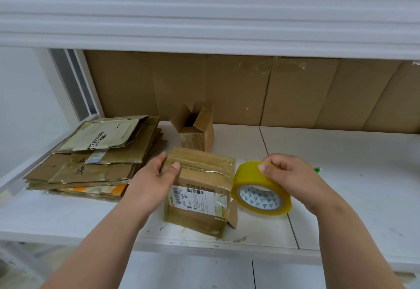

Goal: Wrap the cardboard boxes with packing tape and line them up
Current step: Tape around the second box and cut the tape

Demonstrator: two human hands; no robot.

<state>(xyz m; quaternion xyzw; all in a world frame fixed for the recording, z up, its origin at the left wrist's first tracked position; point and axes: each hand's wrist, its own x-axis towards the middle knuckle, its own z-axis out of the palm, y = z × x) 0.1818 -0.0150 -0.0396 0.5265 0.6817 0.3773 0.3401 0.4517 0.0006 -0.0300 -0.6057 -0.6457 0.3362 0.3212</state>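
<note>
- Your left hand (156,175) steadies the cardboard box (200,188) on the white table (341,175), thumb pressing the top flap and fingers curled over the far left edge: a grasping grip on the box.
- Your right hand (288,175) clamps the tape roll (261,191) just right of the box, thumb on the outer band, fingers over the far side.
- The box looks light and hollow, its worn, already glossy skin likely slick; a shipping label (197,199) covers the near face, and one right-hand flap stands loose.
- Judged from the creases, the walls will give under pressure, so hold by the corners and edges, not the panel middles.
- The roll is stiff and firm; grip it through the core or across the rim, keeping fingers off the sticky side.
- Behind the box stands a small open box (196,129); left of it lies a stack of flattened cartons (91,157).
</note>
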